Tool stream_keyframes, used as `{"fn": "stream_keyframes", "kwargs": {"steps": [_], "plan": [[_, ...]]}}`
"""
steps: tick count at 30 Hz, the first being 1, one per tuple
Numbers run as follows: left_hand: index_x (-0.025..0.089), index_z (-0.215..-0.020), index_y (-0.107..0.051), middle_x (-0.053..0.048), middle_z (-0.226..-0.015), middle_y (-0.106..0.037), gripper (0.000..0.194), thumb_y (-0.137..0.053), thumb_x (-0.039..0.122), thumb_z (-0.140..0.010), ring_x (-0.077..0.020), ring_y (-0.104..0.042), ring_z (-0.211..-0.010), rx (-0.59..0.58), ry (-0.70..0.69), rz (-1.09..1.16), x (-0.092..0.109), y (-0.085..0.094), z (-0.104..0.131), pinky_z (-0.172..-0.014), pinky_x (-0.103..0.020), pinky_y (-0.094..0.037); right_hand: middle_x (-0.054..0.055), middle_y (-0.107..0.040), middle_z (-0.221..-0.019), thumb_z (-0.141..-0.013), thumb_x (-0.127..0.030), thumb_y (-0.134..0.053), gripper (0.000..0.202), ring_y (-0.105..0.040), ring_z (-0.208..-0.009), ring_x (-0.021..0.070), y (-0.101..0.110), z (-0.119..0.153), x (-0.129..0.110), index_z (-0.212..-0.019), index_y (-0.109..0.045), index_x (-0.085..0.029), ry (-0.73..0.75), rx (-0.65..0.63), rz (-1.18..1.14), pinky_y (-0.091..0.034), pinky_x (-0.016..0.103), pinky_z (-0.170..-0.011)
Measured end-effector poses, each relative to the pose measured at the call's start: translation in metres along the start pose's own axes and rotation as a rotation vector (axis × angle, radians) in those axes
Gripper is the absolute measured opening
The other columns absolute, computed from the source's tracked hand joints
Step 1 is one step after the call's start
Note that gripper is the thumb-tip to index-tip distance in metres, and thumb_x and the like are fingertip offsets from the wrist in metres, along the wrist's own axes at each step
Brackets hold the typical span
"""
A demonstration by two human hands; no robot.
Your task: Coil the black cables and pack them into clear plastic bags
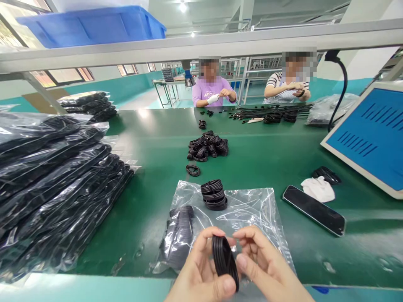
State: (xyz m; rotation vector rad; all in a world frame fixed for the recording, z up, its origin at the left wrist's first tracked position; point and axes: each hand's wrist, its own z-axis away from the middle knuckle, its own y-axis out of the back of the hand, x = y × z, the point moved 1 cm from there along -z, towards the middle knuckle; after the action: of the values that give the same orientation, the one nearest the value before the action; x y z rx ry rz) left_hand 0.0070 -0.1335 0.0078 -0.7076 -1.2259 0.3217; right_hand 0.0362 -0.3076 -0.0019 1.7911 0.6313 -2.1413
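My left hand (204, 268) grips a coil of black cable (225, 260) upright between thumb and fingers. Close on its right side is my right hand (264, 264), its curled fingers apart and its thumb at the coil's edge; whether the thumb presses on it I cannot tell. Beneath both hands lies a clear plastic bag (252, 201), with a row of black coils (179, 235) inside its left part. On top of the bag's far edge stands a short stack of coiled cables (214, 195). A single coil (193, 170) rests just beyond, before a heap of coils (208, 147).
Bagged black goods (56, 188) are piled high at left. A phone (315, 209), a white cloth (317, 188) and a blue machine (368, 134) stand at right. Two people (214, 90) work across the green table (151, 142). Overhead runs a rail (176, 50) bearing a blue bin (94, 27).
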Motion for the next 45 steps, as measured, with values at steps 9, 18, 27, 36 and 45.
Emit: {"fn": "stream_keyframes", "kwargs": {"steps": [9, 18, 27, 36, 45], "plan": [[0.034, -0.122, -0.051, -0.008, -0.158, -0.038, 0.052, -0.08, 0.036, -0.078, -0.032, -0.04, -0.141, 0.14, -0.166, -0.261, 0.012, -0.006, -0.007, -0.115, -0.048, -0.033, 0.007, -0.056, -0.137, -0.082, -0.024, -0.074, 0.045, -0.06, -0.12, 0.0252, -0.006, -0.017, -0.02, -0.122, -0.054, -0.03, 0.075, -0.045, 0.053, -0.049, 0.04, -0.102], [0.022, -0.145, -0.038, -0.019, -0.155, -0.037, 0.09, -0.085, 0.033, -0.069, -0.0385, -0.029, -0.146, 0.07, -0.001, -0.953, 0.103, 0.069, -0.091, -0.119, -0.06, -0.019, 0.004, -0.068, -0.12, -0.081, -0.018, -0.074, 0.043, -0.064, -0.108, 0.0216, 0.041, -0.138, -0.076, -0.12, -0.057, -0.025, 0.329, 0.019, 0.548, -0.048, 0.041, -0.1], [0.025, -0.146, -0.035, -0.011, -0.133, -0.06, 0.094, -0.085, 0.022, -0.066, -0.0289, -0.063, -0.116, -0.068, -0.108, -0.838, 0.081, 0.084, -0.124, -0.1, -0.046, -0.05, 0.007, -0.067, -0.125, -0.083, -0.017, -0.074, 0.044, -0.062, -0.115, 0.0235, 0.034, -0.159, -0.048, -0.126, -0.064, -0.026, 0.427, -0.216, 0.73, -0.048, 0.041, -0.103], [0.03, -0.156, -0.015, -0.009, -0.13, -0.061, 0.112, -0.081, 0.019, -0.067, -0.0262, -0.064, -0.106, -0.138, -0.021, -0.959, 0.079, 0.086, -0.12, -0.092, -0.042, -0.052, 0.006, -0.055, -0.137, -0.089, -0.012, -0.066, 0.052, -0.057, -0.122, 0.0208, 0.039, -0.139, -0.03, -0.135, -0.052, -0.031, 0.54, -0.256, 0.824, -0.048, 0.035, -0.105], [0.024, -0.153, -0.026, -0.011, -0.134, -0.06, 0.099, -0.073, 0.013, -0.066, -0.0289, -0.06, -0.114, -0.132, -0.079, -1.284, 0.08, 0.086, -0.117, -0.098, -0.043, -0.047, 0.006, -0.05, -0.137, -0.089, -0.007, -0.06, 0.053, -0.056, -0.121, 0.0202, 0.038, -0.13, -0.019, -0.133, -0.045, -0.033, 0.571, -0.205, 0.77, -0.048, 0.036, -0.103]]}}
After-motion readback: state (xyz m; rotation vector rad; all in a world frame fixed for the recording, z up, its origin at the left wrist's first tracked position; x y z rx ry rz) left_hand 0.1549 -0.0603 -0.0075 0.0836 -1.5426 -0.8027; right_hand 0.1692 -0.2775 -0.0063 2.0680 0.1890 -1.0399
